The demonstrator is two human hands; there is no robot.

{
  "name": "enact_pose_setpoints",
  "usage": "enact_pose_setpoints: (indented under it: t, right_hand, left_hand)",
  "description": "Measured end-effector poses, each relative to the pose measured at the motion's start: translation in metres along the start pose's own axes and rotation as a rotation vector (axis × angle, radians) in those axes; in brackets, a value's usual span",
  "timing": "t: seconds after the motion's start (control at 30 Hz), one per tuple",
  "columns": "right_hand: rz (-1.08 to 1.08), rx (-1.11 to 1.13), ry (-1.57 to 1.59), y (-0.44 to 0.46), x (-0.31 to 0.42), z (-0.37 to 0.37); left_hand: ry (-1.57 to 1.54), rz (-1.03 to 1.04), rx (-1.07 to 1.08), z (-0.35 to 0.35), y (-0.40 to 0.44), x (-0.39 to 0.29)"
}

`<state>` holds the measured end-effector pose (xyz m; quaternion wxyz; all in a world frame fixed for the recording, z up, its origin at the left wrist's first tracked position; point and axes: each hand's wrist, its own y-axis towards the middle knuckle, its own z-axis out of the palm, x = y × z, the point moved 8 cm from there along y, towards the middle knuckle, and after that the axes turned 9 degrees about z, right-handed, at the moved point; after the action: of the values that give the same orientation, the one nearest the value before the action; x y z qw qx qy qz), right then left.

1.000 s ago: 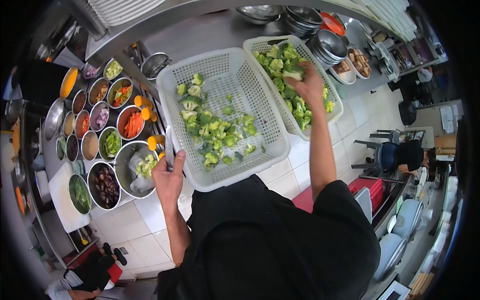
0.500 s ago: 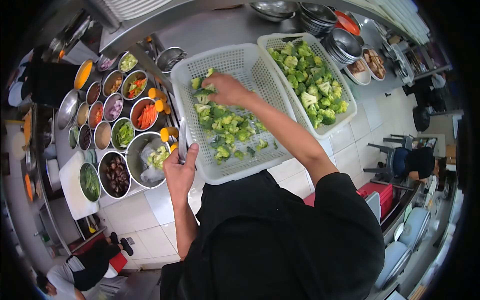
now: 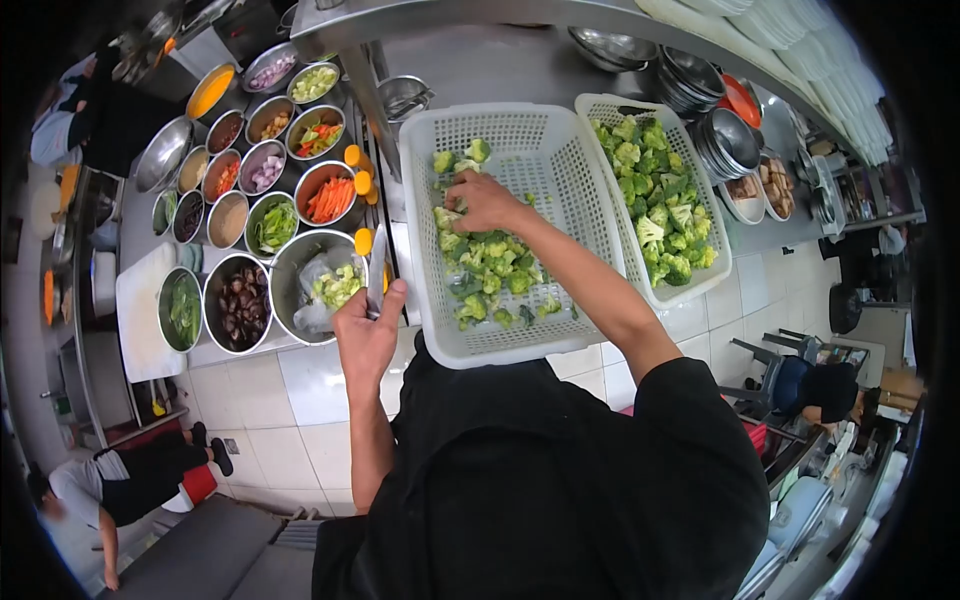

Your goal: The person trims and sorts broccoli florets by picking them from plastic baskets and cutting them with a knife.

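My left hand point(image 3: 368, 335) is closed around a knife point(image 3: 377, 274), its blade pointing up beside the basket's left wall. In front of me stands a white perforated basket point(image 3: 590, 215) with cut broccoli florets point(image 3: 497, 262) gathered in its left and lower part. My right hand point(image 3: 482, 202) reaches down into that basket, fingers curled over a broccoli floret point(image 3: 446, 217) near the left side; the fingertips are partly hidden. Loose florets lie just above this hand. A second white basket point(image 3: 708, 278), to the right, is filled with more broccoli point(image 3: 660, 205).
Left of the basket, several metal containers hold carrot strips point(image 3: 331, 200), mushrooms point(image 3: 241, 305) and other cut vegetables. A white cutting board point(image 3: 148, 310) lies beyond. Metal bowls point(image 3: 728, 140) are stacked at right. An overhead shelf point(image 3: 480, 14) crosses the top. Another person point(image 3: 130, 485) is at lower left.
The camera view has shifted, moving the counter rightward in the picture. My right hand has lowered slightly toward the basket's left side among the florets. The left hand still grips the knife.
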<state>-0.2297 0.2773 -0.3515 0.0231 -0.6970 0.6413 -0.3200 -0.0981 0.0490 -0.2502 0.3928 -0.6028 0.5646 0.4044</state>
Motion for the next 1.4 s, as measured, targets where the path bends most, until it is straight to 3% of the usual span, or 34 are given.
enact_pose_setpoints:
  t: [0.17, 0.27, 0.37, 0.47, 0.57, 0.67, 0.83, 0.97, 1.07, 1.17, 1.4]
  right_hand:
    - [-0.032, -0.144, -0.035, -0.019, 0.005, -0.001]
    - [-0.023, -0.062, 0.071, -0.023, -0.001, -0.008]
    - [0.072, 0.072, 0.389, -0.023, -0.013, -0.006]
    - [-0.122, -0.093, 0.161, -0.028, -0.019, 0.003]
    - [-0.101, -0.074, 0.380, -0.027, -0.033, 0.003]
    - [0.068, 0.085, 0.936, -0.049, -0.045, -0.013]
    - [-0.045, 0.054, 1.432, -0.098, -0.048, -0.056]
    - [-0.367, 0.107, 1.706, -0.126, -0.048, -0.079]
    - [-0.388, 0.014, 1.732, -0.142, -0.059, -0.089]
    - [-0.184, -0.262, 1.541, -0.153, -0.092, -0.098]
    - [0.391, -0.945, 1.436, -0.203, -0.214, -0.128]
  left_hand:
    - [-0.016, 0.023, 0.051, 0.011, 0.002, -0.008]
    - [0.009, 0.022, 0.074, 0.013, 0.002, -0.013]
    - [-0.014, 0.039, 0.081, 0.014, 0.003, -0.009]
    - [-0.037, 0.040, 0.086, 0.014, 0.001, -0.011]
    - [-0.036, 0.039, 0.079, 0.014, 0.001, -0.011]
    - [-0.046, 0.032, 0.076, 0.014, 0.002, -0.007]
    - [-0.031, 0.034, 0.081, 0.016, 0.005, -0.005]
    - [0.007, 0.032, 0.111, 0.020, 0.007, -0.010]
    - [0.028, 0.039, 0.132, 0.025, 0.008, -0.016]
    - [0.034, 0.055, 0.152, 0.028, 0.010, -0.015]
    - [0.027, 0.074, 0.144, 0.028, 0.012, -0.013]
